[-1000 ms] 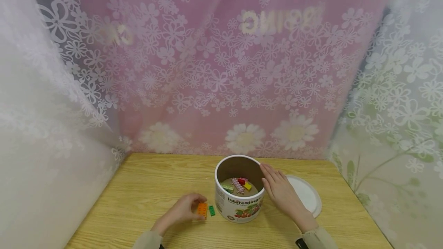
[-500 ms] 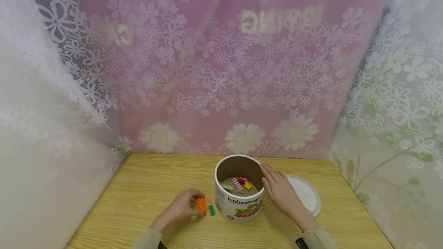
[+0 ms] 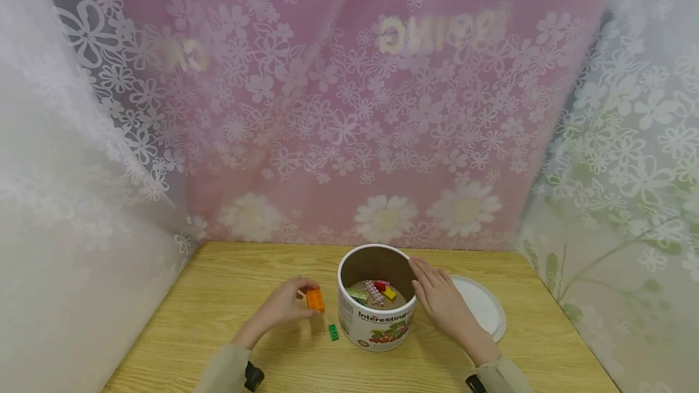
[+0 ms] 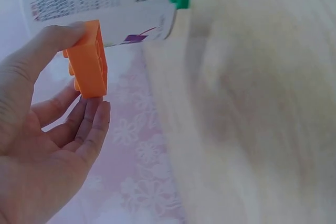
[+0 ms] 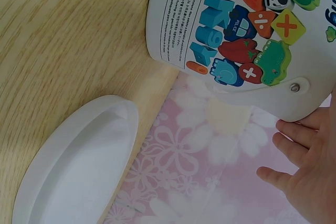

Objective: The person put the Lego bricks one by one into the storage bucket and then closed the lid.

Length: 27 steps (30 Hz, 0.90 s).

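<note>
Between thumb and fingertips my left hand pinches an orange toy building brick, held above the table left of a white bucket. The left wrist view shows the brick edge-on, its studs toward the palm. A small green brick lies on the table by the bucket's left side. My right hand rests with straight fingers against the bucket's right rim. Inside the bucket, several bricks lie on the bottom, among them a pink one, a yellow one and a light green one.
A round white lid lies on the wooden table to the right, partly behind my right hand. Flowered curtains hang at the back and both sides of the table.
My left hand has lifted the orange brick off the table and moved it up and slightly left. The right hand stays at the bucket rim.
</note>
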Motion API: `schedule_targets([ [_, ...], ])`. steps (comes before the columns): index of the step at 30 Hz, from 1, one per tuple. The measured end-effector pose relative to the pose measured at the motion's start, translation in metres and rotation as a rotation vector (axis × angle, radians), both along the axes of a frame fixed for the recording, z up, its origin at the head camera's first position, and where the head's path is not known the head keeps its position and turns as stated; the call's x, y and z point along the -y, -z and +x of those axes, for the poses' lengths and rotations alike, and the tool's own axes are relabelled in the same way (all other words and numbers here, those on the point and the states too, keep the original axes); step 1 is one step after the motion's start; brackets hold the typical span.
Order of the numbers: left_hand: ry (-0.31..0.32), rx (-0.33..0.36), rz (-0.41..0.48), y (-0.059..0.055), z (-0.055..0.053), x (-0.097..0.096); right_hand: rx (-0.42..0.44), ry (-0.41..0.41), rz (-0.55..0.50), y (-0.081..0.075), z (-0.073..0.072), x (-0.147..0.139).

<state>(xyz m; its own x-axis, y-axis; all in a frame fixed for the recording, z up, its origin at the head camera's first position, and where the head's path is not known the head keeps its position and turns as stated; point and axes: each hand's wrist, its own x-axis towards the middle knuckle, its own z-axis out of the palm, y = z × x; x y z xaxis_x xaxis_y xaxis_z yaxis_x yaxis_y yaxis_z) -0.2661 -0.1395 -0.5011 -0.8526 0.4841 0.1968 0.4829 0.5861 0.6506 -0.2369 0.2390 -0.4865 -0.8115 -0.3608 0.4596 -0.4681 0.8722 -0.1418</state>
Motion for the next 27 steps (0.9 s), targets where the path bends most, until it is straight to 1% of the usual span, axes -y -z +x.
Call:
schedule_targets([
  [8, -0.033, -0.064, 0.023, -0.023, -0.008, 0.004, 0.003, 0.0, 0.008, 0.0, -0.001, 0.0],
  [10, -0.04, -0.071, 0.029, -0.029, -0.01, 0.005, 0.001, -0.002, 0.006, 0.0, -0.001, 0.0],
  [14, -0.049, -0.101, 0.022, -0.042, -0.013, 0.003, 0.002, -0.004, -0.002, 0.0, 0.0, 0.0],
  [17, -0.057, -0.098, 0.026, -0.051, -0.015, 0.001, 0.0, -0.004, -0.001, 0.0, 0.0, -0.001],
  [20, -0.062, -0.105, 0.015, -0.058, -0.017, -0.002, -0.002, -0.004, -0.001, 0.0, 0.0, 0.0],
  [23, -0.054, -0.124, 0.001, -0.063, -0.019, -0.007, -0.003, -0.003, -0.002, 0.0, 0.0, 0.0],
  [27, -0.018, -0.145, 0.013, -0.07, -0.021, -0.017, -0.006, -0.002, -0.004, 0.0, 0.0, 0.0],
])
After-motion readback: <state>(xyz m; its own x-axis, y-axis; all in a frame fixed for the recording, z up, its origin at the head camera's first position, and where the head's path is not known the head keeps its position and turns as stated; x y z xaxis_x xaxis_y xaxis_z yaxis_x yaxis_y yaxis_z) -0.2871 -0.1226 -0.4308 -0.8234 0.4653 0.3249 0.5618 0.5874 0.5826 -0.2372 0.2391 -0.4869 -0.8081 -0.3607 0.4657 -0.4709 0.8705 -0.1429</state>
